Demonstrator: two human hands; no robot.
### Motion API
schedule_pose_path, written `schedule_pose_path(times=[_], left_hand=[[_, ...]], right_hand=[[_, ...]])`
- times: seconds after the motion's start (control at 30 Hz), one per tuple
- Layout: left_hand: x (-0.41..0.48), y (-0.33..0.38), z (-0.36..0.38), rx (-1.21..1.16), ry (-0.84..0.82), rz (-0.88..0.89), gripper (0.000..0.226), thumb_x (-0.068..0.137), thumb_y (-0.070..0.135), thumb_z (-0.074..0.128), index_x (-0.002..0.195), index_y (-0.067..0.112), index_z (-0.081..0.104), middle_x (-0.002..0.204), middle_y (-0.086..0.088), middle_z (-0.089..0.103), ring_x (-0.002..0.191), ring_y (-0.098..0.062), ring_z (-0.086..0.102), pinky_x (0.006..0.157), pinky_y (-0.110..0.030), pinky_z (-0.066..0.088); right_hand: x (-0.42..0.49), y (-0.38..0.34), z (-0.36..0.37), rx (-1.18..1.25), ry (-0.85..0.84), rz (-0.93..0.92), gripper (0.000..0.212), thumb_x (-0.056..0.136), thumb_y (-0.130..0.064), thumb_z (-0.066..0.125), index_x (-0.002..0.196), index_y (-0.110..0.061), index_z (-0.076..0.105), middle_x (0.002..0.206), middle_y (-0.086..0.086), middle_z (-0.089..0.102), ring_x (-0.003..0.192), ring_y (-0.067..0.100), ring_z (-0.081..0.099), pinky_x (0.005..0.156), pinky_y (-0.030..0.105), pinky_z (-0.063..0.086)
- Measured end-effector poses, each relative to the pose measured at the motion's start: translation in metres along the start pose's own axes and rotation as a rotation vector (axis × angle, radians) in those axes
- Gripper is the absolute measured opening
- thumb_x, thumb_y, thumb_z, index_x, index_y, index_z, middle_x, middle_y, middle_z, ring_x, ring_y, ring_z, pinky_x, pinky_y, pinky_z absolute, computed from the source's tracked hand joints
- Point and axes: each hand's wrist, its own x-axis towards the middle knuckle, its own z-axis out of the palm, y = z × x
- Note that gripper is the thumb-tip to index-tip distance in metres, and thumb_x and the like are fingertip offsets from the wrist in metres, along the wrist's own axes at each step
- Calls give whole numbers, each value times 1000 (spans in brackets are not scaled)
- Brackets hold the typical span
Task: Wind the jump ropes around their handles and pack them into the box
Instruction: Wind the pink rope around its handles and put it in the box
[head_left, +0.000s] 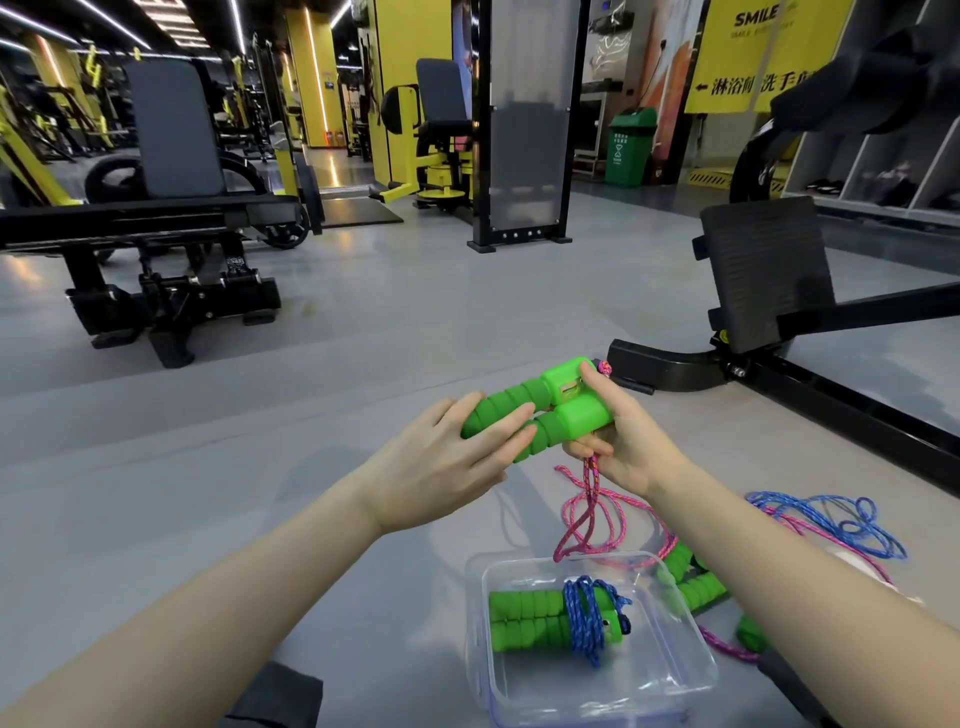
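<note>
We log left hand (441, 467) fingers straight against paired green handles (561, 410) | right hand (623, 441) fingers curled round them, pinching pink rope (587, 509) | clear box (696, 670) holds blue-wound set (587, 618) | grey gym floor (363, 338)

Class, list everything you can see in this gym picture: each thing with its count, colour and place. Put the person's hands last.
held handles: two, green, side by side between both hands
pink rope: at least one, hanging from the right hand to the floor
box: one, clear, on the floor below the hands
wound jump rope: one, green handles, blue rope, inside the box
loose blue rope: one, floor, right of the box
floor handles: green, count unclear, beside the box's right wall
bin: one, green, far back
left hand: straight fingers resting on the held handles
right hand: grips the held handles, pinches the pink rope
</note>
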Motion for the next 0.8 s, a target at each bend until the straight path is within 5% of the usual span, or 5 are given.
schedule_pose_path(times=[0.13, 0.43, 0.57, 0.67, 0.8], left_hand=[[-5, 4, 3, 8, -15, 33, 46, 97, 33, 47, 135, 8, 44, 142, -9, 40, 116, -39, 53, 78, -42, 53], [-6, 11, 0, 11, 29, 11, 41, 90, 13, 51, 131, 7, 48, 132, -5, 58, 102, -41, 60, 60, -34, 48], [-6, 9, 0, 35, 47, 23, 39, 91, 5, 45, 129, 6, 50, 130, -6, 55, 100, -41, 58, 55, -33, 44], [-5, 6, -5, 21, 80, 22, 39, 91, 5, 47, 129, 5, 50, 129, -6, 57, 100, -41, 58, 57, -35, 45], [3, 5, -9, -2, 122, -28, 44, 87, 5, 53, 131, 6, 47, 133, -5, 49, 102, -40, 57, 58, -37, 47]], right_hand=[[-3, 0, -2, -30, -11, 18, 37, 97, -37, 38, 75, -9, 50, 38, -4, 50, 24, 3, 20, 41, 21, 13], [-4, 6, -2, -9, 10, 47, 36, 94, -38, 43, 74, -9, 51, 39, -4, 50, 24, 4, 19, 44, 22, 11], [0, 8, -7, 31, 18, 50, 50, 77, -64, 48, 66, -15, 46, 38, -4, 36, 28, 8, 18, 45, 24, 10], [3, 13, -21, 122, 122, 24, 59, 79, -76, 32, 68, -18, 43, 47, -2, 30, 33, 11, 18, 43, 24, 16], [-1, 32, -20, -135, 399, -122, 47, 98, -47, 22, 74, -17, 47, 59, 5, 43, 31, 11, 25, 46, 25, 25]])
